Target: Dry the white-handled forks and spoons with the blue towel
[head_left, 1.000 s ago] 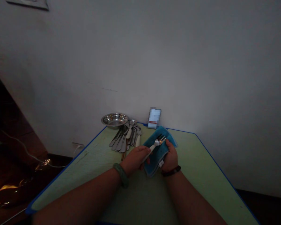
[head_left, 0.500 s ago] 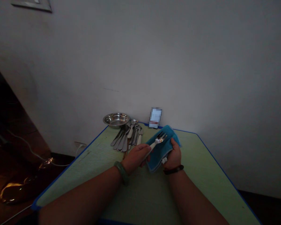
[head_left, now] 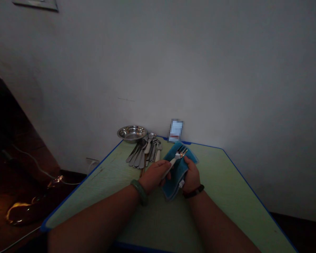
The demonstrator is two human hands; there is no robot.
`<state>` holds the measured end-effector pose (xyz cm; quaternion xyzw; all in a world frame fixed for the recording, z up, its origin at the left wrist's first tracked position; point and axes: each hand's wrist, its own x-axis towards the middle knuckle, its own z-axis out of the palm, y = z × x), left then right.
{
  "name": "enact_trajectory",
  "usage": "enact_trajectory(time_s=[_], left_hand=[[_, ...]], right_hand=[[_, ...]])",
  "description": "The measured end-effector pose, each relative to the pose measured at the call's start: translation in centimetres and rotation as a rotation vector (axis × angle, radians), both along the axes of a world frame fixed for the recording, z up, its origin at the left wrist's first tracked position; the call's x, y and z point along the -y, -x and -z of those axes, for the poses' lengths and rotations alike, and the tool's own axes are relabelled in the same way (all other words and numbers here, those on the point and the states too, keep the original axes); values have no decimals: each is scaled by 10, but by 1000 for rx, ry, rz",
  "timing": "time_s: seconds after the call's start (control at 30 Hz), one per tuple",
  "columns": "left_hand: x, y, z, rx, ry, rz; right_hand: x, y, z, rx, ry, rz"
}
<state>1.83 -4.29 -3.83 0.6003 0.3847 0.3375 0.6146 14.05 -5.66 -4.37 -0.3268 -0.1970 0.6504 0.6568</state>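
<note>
While the left hand [head_left: 155, 175] grips a white-handled steel fork [head_left: 177, 156] with its tines pointing up, the right hand [head_left: 191, 174] curls closed around a folded blue terry cloth [head_left: 173, 179] behind the fork's head, both on a pale green, blue-edged table [head_left: 94, 186]. At eleven o'clock from the hands, a bundle of steel cutlery [head_left: 144, 151] lies untouched beside a round stainless steel bowl [head_left: 132, 132].

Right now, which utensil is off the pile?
The white-handled fork, in the left hand over the blue cloth; the other cutlery lies piled by the steel bowl.
</note>
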Motion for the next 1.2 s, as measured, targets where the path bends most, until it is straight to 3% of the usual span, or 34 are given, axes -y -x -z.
enact_trajectory(time_s=[0.1,0.2,0.5,0.73,0.87,0.97,1.1,1.2], left_hand=[[1,-1,-1,1,53,1],[1,-1,0,2,60,4],[1,-1,1,-32,52,21],[1,0,-2,-31,38,3],[-1,1,-1,63,-1,-20],[-1,2,0,130,-24,-36],[-1,1,-1,137,-33,-35],[0,1,-1,124,-58,-39]], right_hand=[[1,-2,-5,-73,99,-25],[-1,-4,-5,-108,83,-30],[-6,-12,-1,-43,-26,130],[-7,-16,-2,-43,-2,259],[-7,-16,0,165,-13,457],[-5,-10,4,480,-98,591],[1,2,6,769,-377,512],[2,5,7,893,-484,442]])
